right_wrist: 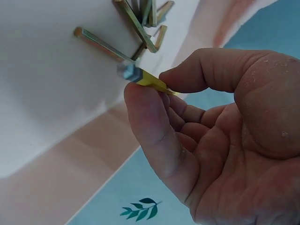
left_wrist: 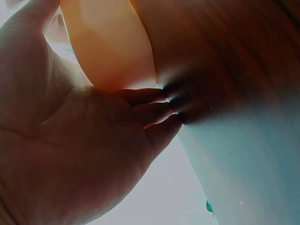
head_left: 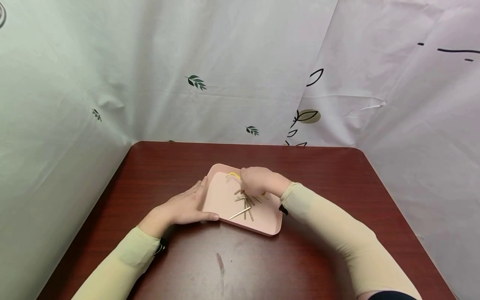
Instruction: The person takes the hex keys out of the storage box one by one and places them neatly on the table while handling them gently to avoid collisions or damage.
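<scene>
A pale pink tray (head_left: 221, 193) lies at an angle on the table, holding several bare metal hex keys (head_left: 244, 204) in a loose heap. My left hand (head_left: 183, 208) rests against the tray's left side, fingers straight along the outer wall and thumb at the front rim. Over the tray's far right part, my right hand (head_left: 258, 180) pinches a hex key with a yellow sleeve (right_wrist: 151, 80) between thumb and index finger. Its bare metal tip points toward the heap in the right wrist view. In the head view, the hand hides the key's middle.
The dark red wooden table (head_left: 318, 250) extends around the tray on all sides. White curtains with leaf prints (head_left: 232, 83) hang behind it and at both sides. A worn streak (head_left: 220, 264) marks the tabletop in front of the tray.
</scene>
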Tool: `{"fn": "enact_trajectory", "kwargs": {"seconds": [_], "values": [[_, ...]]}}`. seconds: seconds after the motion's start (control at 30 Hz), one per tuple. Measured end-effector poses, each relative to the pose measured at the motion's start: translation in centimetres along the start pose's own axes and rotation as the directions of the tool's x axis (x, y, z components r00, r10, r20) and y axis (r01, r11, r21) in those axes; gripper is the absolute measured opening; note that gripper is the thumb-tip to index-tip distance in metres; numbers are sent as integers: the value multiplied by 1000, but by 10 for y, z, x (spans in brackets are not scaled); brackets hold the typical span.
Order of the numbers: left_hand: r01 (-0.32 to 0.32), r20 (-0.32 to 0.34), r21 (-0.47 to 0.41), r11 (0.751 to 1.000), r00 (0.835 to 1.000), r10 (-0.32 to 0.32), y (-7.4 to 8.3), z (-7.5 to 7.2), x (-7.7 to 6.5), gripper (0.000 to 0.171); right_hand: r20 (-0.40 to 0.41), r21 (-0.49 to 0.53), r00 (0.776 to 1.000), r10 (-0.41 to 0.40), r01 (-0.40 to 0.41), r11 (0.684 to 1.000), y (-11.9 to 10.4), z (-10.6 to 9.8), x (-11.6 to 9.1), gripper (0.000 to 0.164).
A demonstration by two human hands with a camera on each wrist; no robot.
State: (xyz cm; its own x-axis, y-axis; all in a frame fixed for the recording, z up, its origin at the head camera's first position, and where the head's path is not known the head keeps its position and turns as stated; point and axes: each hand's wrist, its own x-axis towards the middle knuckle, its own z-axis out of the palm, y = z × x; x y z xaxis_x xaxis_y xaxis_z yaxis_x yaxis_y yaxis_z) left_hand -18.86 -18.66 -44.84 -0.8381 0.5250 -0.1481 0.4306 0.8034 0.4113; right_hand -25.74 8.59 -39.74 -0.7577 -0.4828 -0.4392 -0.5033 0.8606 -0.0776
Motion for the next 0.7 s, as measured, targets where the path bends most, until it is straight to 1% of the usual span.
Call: {"fn": "enact_trajectory", "kwargs": {"seconds": [0.1,0.27,0.4,0.53,0.7], "values": [[4,-3,-1,1000,1000,-4,0,0,0,139,0,14,1000,7,-7,1000,1,-2,-2,65],[1,-5,5,1000,1000,-1,-2,1,0,140,-24,22,1000,7,-7,1000,5,-3,-5,59],[-4,-5,10,1000,1000,4,-2,1,0,141,-57,10,998,-11,12,1000,8,-4,-7,57],[-6,-4,11,1000,1000,6,-2,1,0,141,-92,2,995,-31,31,1000,12,-4,-10,52],[-7,-6,5,1000,1000,7,-2,1,0,140,-112,-9,993,-36,35,999,15,-5,-13,52]]}}
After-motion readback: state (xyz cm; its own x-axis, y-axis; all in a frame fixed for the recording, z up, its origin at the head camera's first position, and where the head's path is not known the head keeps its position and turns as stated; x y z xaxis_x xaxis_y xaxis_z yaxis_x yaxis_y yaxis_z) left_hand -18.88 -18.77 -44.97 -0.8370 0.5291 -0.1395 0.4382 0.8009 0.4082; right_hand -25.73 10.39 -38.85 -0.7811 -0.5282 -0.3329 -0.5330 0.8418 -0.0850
